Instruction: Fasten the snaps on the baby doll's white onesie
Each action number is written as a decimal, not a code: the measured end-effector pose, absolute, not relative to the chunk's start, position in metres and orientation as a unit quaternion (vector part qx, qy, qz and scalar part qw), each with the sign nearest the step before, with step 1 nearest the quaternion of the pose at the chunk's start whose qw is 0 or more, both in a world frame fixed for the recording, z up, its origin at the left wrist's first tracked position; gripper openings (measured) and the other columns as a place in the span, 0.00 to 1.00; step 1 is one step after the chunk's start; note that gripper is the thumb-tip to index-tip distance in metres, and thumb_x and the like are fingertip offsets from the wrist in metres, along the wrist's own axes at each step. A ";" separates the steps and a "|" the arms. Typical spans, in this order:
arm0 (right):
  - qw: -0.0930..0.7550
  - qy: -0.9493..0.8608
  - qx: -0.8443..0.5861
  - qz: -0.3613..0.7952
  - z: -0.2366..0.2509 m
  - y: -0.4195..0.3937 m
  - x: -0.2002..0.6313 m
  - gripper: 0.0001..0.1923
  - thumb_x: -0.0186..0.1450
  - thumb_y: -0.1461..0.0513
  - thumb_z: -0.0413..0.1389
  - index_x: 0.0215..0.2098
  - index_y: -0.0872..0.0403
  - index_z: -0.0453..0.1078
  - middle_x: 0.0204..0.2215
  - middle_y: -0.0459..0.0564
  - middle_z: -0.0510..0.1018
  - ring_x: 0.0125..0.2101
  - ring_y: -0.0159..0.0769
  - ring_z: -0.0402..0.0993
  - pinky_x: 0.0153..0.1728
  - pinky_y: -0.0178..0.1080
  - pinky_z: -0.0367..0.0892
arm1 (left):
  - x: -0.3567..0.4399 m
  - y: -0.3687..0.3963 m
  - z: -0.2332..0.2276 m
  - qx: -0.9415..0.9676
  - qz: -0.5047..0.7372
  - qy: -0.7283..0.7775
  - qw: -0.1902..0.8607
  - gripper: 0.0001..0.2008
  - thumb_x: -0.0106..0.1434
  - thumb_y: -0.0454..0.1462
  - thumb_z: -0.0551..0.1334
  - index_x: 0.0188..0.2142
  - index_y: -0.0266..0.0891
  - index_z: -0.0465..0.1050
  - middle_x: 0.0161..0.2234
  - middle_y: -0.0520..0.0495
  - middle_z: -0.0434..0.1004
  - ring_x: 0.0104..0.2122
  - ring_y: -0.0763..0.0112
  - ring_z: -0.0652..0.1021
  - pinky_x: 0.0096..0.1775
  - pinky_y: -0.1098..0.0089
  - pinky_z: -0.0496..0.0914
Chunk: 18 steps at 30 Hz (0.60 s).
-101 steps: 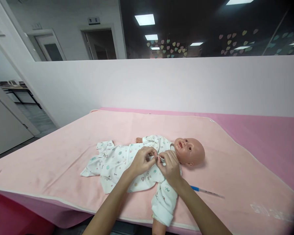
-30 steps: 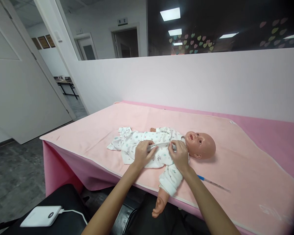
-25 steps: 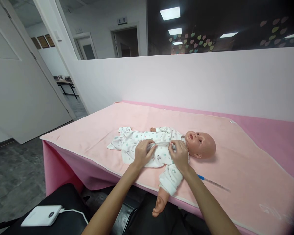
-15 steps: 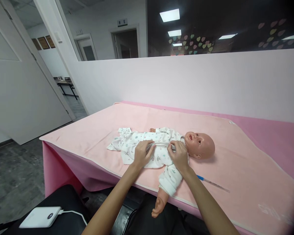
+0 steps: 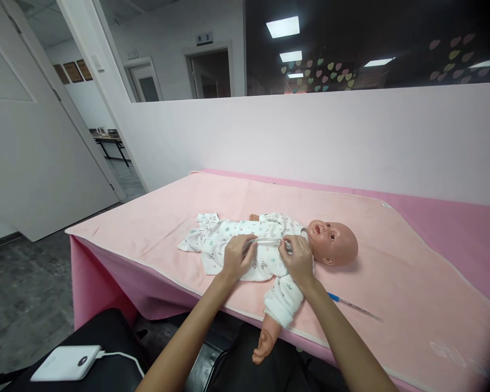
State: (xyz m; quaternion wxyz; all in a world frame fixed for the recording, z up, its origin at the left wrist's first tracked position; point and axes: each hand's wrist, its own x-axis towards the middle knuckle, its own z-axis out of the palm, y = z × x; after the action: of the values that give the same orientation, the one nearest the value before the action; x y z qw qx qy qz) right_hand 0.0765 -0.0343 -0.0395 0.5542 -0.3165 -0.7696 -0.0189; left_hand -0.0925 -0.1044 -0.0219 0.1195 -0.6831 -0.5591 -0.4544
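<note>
A baby doll (image 5: 334, 242) lies on its back on a pink blanket (image 5: 155, 218), head to the right. It wears a white printed romper (image 5: 218, 239), whose legs lie flat to the left. My left hand (image 5: 239, 256) pinches the romper's front edge near the doll's middle. Higher on the chest, my right hand (image 5: 297, 256) grips the same edge close to the neck. A stretch of the edge runs taut and slightly raised between both hands. One doll arm, in a bunched sleeve, hangs past the table's near edge.
A thin stick with a blue end (image 5: 353, 306) lies on the blanket beside my right forearm. A white power bank (image 5: 67, 363) with a cable rests on a black seat at lower left. Behind the table stands a white wall (image 5: 310, 141) with a window.
</note>
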 end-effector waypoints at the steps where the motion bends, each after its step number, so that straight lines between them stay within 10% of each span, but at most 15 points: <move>1: 0.555 -0.769 -0.316 -0.019 -0.039 -0.034 0.076 0.03 0.62 0.65 0.49 0.31 0.54 0.63 0.25 0.48 0.70 0.28 0.34 0.64 0.33 0.37 0.60 | -0.093 -0.104 -0.022 -0.684 -0.454 -0.558 0.119 0.08 0.62 0.36 0.53 0.39 0.40 0.68 0.34 0.48 0.75 0.35 0.69 0.73 0.38 0.67 0.65; 18: 0.555 -0.771 -0.311 -0.024 -0.038 -0.035 0.077 0.04 0.62 0.65 0.48 0.31 0.54 0.64 0.25 0.48 0.70 0.29 0.34 0.64 0.33 0.37 0.60 | -0.092 -0.101 -0.025 -0.668 -0.463 -0.567 0.134 0.05 0.60 0.36 0.57 0.35 0.40 0.69 0.31 0.49 0.75 0.32 0.69 0.73 0.37 0.67 0.65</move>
State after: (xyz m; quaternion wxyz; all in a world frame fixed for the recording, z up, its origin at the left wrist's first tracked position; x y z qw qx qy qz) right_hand 0.0772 -0.0351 -0.0376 0.5555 -0.3110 -0.7708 -0.0237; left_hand -0.0923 -0.1013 -0.0251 0.1339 -0.6685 -0.5667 -0.4627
